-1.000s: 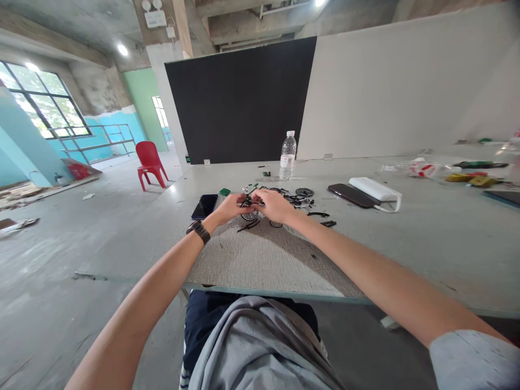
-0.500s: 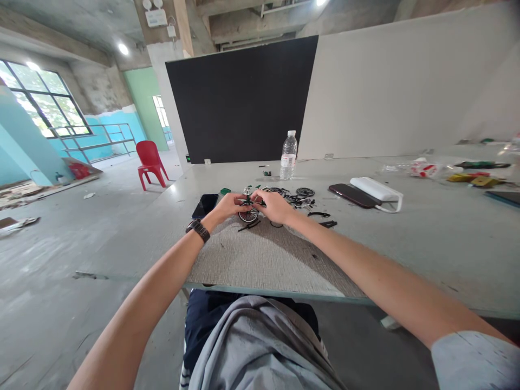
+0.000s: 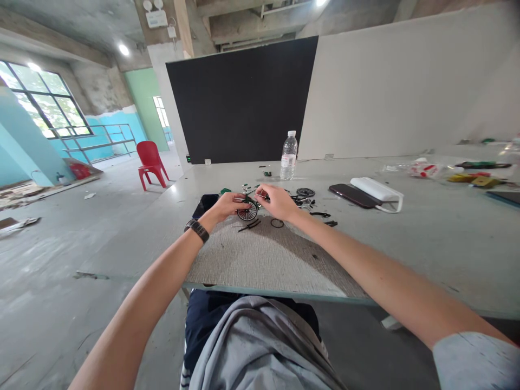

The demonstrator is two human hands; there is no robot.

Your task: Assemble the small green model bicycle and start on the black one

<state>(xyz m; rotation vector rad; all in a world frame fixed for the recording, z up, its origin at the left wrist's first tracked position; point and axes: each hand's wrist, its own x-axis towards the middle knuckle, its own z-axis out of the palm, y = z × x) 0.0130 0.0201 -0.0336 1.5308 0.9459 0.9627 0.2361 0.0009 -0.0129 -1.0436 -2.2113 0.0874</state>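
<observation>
My left hand [image 3: 228, 205] is closed on a miniature model bicycle [image 3: 247, 212], gripping it near the front fork. Its spoked wheel stands upright just above the tabletop, with the dark green frame and silver handlebar parts over it. To the right of the frame, my right hand [image 3: 278, 201] is closed in a pinch; what lies between its fingertips is too small to make out. Below the hands are thin black strips [image 3: 249, 225] and a thin black ring [image 3: 277, 223]. Behind my right hand lie a loose small wheel [image 3: 305, 192] and several black and silver parts [image 3: 304, 202].
A dark phone [image 3: 205, 206] lies left of my hands on the grey table [image 3: 252, 260]. A water bottle [image 3: 288, 156] stands behind. To the right are another phone [image 3: 354, 196] and a white power bank [image 3: 376, 192] with a strap. Curved black pieces [image 3: 320, 215] lie nearer.
My right hand has drawn slightly right and away from the model bicycle's front, uncovering more of its frame and the ring on the table. My left hand keeps its hold, nearly unmoved.
</observation>
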